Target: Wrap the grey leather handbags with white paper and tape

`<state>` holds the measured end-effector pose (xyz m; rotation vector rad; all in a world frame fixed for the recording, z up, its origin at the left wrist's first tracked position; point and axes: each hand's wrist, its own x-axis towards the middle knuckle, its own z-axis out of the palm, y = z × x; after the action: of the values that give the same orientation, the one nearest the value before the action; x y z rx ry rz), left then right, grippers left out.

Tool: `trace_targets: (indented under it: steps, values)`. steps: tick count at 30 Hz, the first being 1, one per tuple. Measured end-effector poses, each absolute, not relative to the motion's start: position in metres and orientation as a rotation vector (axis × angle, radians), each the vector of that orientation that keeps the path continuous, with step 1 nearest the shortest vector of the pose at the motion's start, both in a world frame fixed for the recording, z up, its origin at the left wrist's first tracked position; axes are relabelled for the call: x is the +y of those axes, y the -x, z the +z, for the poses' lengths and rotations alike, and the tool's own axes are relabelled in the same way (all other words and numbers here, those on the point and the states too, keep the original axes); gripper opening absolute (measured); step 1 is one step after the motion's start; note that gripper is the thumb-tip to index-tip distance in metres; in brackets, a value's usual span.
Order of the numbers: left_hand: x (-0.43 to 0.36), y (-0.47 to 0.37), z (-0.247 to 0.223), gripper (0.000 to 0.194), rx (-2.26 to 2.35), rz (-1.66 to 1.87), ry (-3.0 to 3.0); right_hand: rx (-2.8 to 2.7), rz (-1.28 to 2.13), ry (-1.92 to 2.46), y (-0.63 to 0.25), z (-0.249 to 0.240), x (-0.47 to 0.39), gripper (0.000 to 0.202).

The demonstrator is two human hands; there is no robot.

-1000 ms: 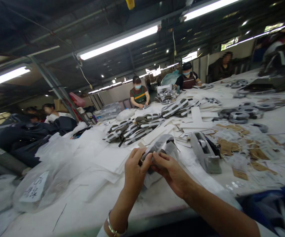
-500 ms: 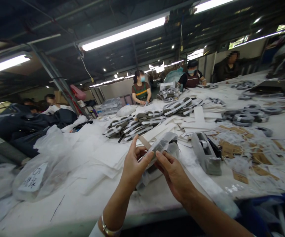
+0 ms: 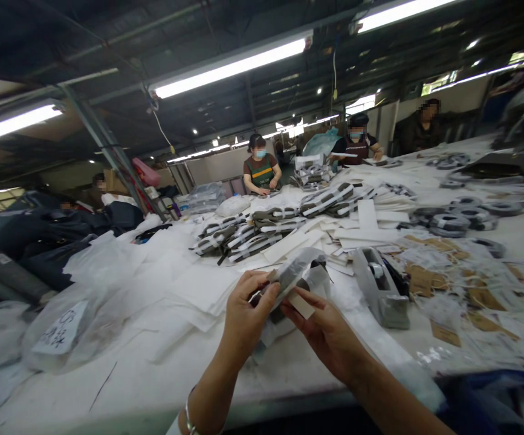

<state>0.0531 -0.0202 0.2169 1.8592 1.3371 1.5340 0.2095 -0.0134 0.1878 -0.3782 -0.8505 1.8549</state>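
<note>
A dark strap bundle [image 3: 294,272] with pale wrapping is held over the front of the table. My left hand [image 3: 249,308] is closed round its left end, with the thumb on top. On the other side my right hand [image 3: 329,329] pinches a small pale strip [image 3: 301,303] against the bundle, fingers closed. More pale wrapping hangs beneath the hands. Behind them lies a pile of dark straps with white bands [image 3: 243,235], next to loose white paper strips [image 3: 289,244].
A grey tape dispenser [image 3: 382,290] stands right of the hands. Brown tags [image 3: 445,332] in clear bags lie farther right, near rolled straps [image 3: 449,220]. A labelled plastic bag [image 3: 60,332] is at left. Several people are beyond the table.
The pale strip that stuck up by my left fingers now shows at my right fingertips, below the bundle. My left fingers have folded down over the bundle; my right hand has shifted slightly right and down.
</note>
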Motion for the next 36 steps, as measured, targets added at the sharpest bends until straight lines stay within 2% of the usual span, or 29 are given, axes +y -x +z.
trace_targets:
  steps: [2,7,18,23,29,32,36]
  values:
    - [-0.023,-0.056,0.217,0.015,1.345,1.562,-1.883,-0.898,1.787,0.368,-0.203,0.186,-0.016,0.033]
    - [-0.028,-0.062,0.215,0.020,1.335,1.552,-1.889,-0.904,1.607,0.442,-0.194,0.178,-0.014,0.027]
    - [-0.041,-0.068,0.223,0.024,1.449,1.535,-2.034,-1.000,1.560,0.507,-0.195,0.178,-0.010,0.028]
    - [-0.044,-0.068,0.232,0.022,1.743,1.320,-2.368,-0.982,1.533,0.561,-0.194,0.180,-0.011,0.028]
    - [-0.039,-0.065,0.213,0.035,1.812,1.441,-2.927,-0.925,1.522,0.590,-0.189,0.179,-0.006,0.035]
    - [-0.040,-0.066,0.206,0.039,1.934,1.213,-3.152,-0.900,1.520,0.581,-0.187,0.176,-0.003,0.035]
    - [-0.042,-0.070,0.203,0.041,2.190,0.944,-3.167,-0.954,1.541,0.521,-0.188,0.170,-0.003,0.030]
